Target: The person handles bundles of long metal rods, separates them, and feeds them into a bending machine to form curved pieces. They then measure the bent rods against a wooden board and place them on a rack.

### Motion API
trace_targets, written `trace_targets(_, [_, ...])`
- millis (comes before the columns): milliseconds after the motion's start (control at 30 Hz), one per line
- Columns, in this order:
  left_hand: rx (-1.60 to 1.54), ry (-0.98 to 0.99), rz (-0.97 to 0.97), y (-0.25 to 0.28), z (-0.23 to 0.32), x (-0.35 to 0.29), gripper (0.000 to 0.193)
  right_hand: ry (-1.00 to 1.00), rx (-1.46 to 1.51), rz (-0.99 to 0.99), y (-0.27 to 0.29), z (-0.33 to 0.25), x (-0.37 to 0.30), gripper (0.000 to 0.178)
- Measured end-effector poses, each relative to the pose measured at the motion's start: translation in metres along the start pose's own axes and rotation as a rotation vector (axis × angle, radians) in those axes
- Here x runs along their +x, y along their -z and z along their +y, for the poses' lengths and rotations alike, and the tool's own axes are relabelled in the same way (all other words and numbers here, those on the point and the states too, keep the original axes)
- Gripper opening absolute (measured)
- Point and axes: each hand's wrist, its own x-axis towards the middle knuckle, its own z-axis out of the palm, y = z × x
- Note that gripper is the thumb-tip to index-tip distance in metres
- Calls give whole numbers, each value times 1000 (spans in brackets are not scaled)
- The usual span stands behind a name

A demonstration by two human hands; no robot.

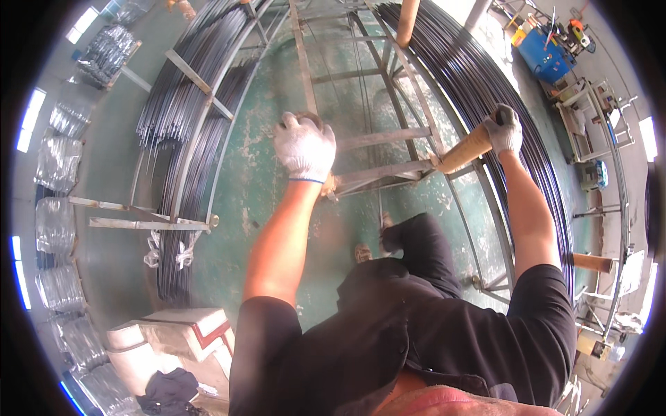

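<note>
My left hand [305, 147], in a white knit glove, is closed with its fingers curled in front of the metal rack. What it grips is hidden under the glove. A bit of tan material [329, 184] shows below that wrist, at the rack's near end. My right hand [504, 129], gloved too, closes around the upper end of a brown sleeved post [463, 150] standing up from the rack's right side. Just beyond this post, a bundle of long dark tubes [479, 76] runs along the rack and curves down past my right forearm.
The metal rack [385, 136] has crossbars ahead of my feet. Another rack [191, 128] with tube bundles stands left. Wrapped clear stacks [57, 163] line the left wall. White boxes [184, 326] sit lower left. A blue cabinet [544, 55] and metal frames [596, 118] are right.
</note>
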Motion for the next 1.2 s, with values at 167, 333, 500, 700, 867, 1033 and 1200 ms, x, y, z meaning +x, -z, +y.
trace_targets(167, [-13,-5,33,-2,-1,-1,45,18,-18,19,0,-3,0,48])
trace_targets(333, [-17,-1,16,1,1,-1,45,-1,17,18,3,-6,-2,48])
trace_targets(500, [6,15,68,-6,2,-2,47,5,58,22,3,-5,-2,51])
trace_targets(700, [44,39,69,-2,6,-4,47,52,71,-21,8,0,-3,54])
trace_targets(867, [65,-13,199,-17,-12,-17,38,111,71,-34,11,6,-4,53])
trace_targets(1033, [37,47,208,-6,1,-19,36,110,40,-2,18,2,-12,54])
trace_targets(1200, [54,33,248,-12,1,-8,36,74,62,-49,11,3,-3,58])
